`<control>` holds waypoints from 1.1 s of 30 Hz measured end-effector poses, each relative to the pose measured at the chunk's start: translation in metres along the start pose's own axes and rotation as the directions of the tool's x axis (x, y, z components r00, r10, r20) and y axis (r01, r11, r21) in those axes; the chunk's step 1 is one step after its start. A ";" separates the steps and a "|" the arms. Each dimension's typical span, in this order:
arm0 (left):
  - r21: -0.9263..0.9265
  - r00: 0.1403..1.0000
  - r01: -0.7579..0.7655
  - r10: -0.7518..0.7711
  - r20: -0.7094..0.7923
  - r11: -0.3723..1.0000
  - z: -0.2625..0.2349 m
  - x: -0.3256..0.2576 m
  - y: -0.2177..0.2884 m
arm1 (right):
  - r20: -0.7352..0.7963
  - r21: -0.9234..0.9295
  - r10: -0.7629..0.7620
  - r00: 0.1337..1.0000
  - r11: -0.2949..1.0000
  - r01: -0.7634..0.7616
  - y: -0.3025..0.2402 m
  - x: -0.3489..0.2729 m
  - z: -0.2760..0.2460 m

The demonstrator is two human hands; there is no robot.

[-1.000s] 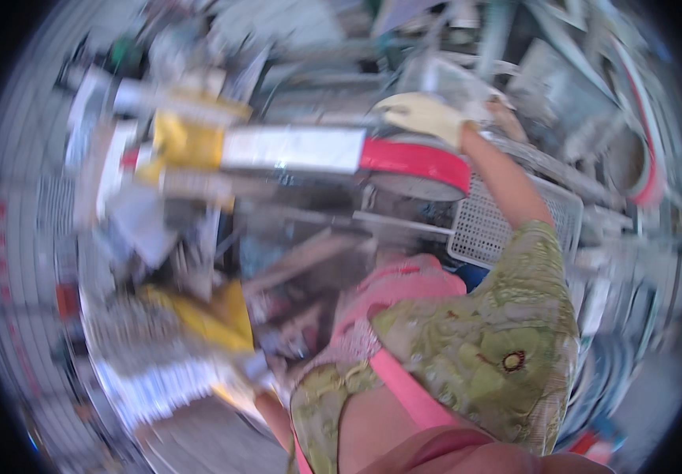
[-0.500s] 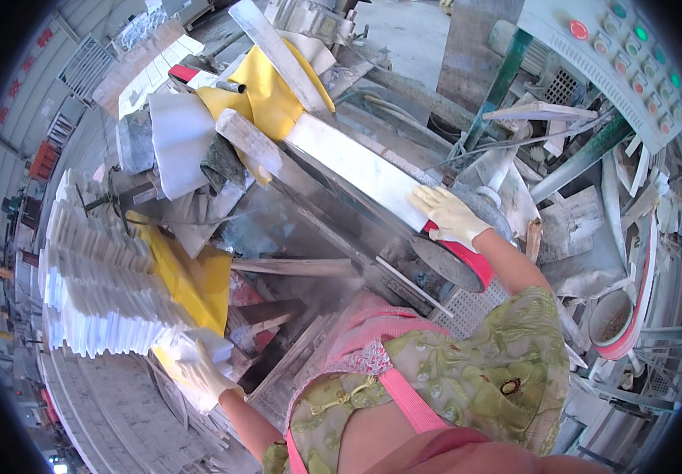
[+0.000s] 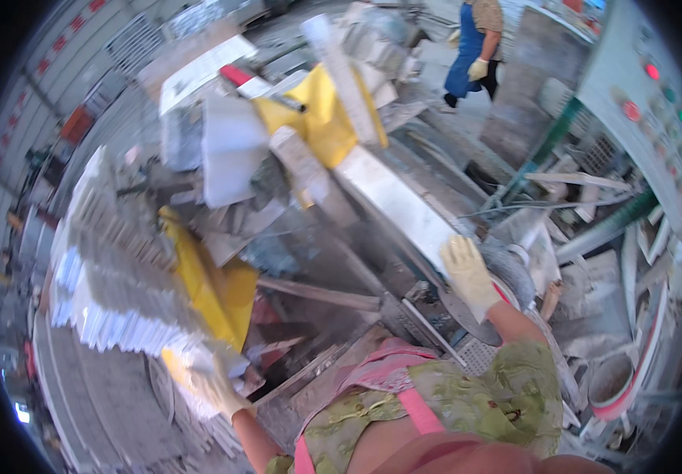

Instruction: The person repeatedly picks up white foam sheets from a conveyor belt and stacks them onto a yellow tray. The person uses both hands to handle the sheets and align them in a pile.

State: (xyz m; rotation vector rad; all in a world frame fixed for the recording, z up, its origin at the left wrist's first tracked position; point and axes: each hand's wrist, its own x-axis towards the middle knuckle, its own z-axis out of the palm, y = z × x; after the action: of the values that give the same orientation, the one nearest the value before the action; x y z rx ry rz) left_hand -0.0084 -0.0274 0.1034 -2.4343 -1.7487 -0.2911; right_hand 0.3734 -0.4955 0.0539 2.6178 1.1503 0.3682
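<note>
My right hand [image 3: 469, 278], in a cream glove, lies flat with its fingers stretched out over the near end of a long white strip [image 3: 400, 201]. Beside it a grey disc-like part [image 3: 467, 312] is partly hidden. At the lower left, my gloved left hand [image 3: 208, 381] is at the near end of a tall stack of thin white slabs [image 3: 116, 296]. Its fingers blur into the pale pieces, so I cannot make out whether it grips one. A yellow sheet [image 3: 218, 292] hangs between the stack and the machine.
A green-legged control panel [image 3: 645, 118] with lit buttons stands at upper right. Another yellow sheet [image 3: 325, 114] and stone offcuts [image 3: 305, 162] cover the strip's far end. A person in a blue apron [image 3: 467, 55] stands beyond. Broken slabs [image 3: 594, 280] and a round bucket [image 3: 612, 381] are at right.
The view has swung, so the scene sits farther right and lower. A person in a blue apron has come into view. My right hand's fingers now point more away from me; my left stays by the stack.
</note>
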 end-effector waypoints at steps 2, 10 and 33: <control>-0.261 0.975 0.220 -0.207 0.079 0.940 0.002 0.008 -0.001 | -0.062 0.161 0.021 0.998 0.987 -0.011 0.002 -0.002 0.001; -0.285 0.956 0.287 -0.255 0.143 0.914 -0.030 0.005 0.021 | -0.318 0.234 -0.107 0.942 0.954 0.187 0.025 0.041 -0.030; -0.237 0.975 0.221 -0.218 0.042 0.946 0.001 0.014 0.004 | -0.079 0.090 -0.112 0.991 0.989 0.119 -0.004 0.073 0.007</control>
State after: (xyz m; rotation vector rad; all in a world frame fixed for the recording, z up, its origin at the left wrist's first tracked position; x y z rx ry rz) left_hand -0.0002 -0.0155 0.1060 -2.3990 -2.1078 -0.5403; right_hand 0.4209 -0.4389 0.0554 2.6222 1.3686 0.3993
